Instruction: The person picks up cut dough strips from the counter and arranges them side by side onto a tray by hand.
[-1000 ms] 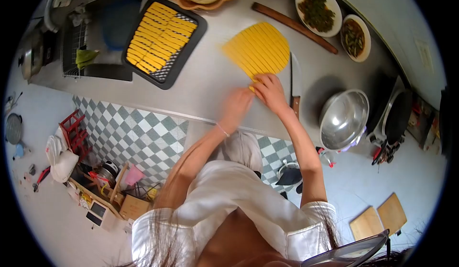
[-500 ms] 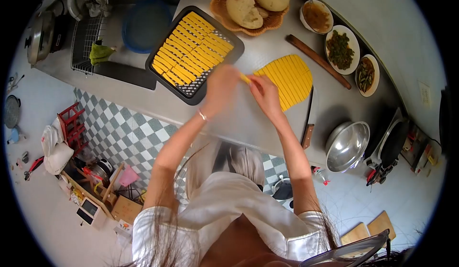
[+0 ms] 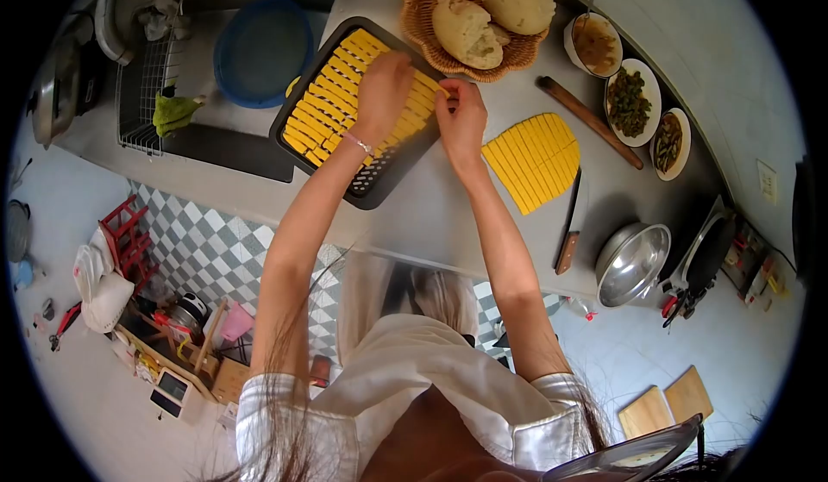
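My left hand (image 3: 382, 96) is over the dark perforated tray (image 3: 365, 199), with its fingers curled down and hidden at the tips. Rows of yellow dough strips (image 3: 317, 113) lie in the tray. At the tray's right edge my right hand (image 3: 461, 117) pinches the end of a yellow strip (image 3: 442, 92), which extends left toward my left hand. To the right, a yellow dough sheet (image 3: 536, 161) cut into strips lies on the counter. Beside it is a knife (image 3: 573, 223) with a wooden handle.
A basket (image 3: 418, 18) of bread stands behind the tray. A wooden rolling pin (image 3: 591, 122), bowls of food (image 3: 632, 103) and a steel bowl (image 3: 633, 264) are at the right. The sink (image 3: 250, 150) with a blue basin (image 3: 264, 53) is at the left.
Both hands have moved from the dough sheet to the tray, bringing a yellow strip over it. The camera view has shifted, so the counter items appear displaced.
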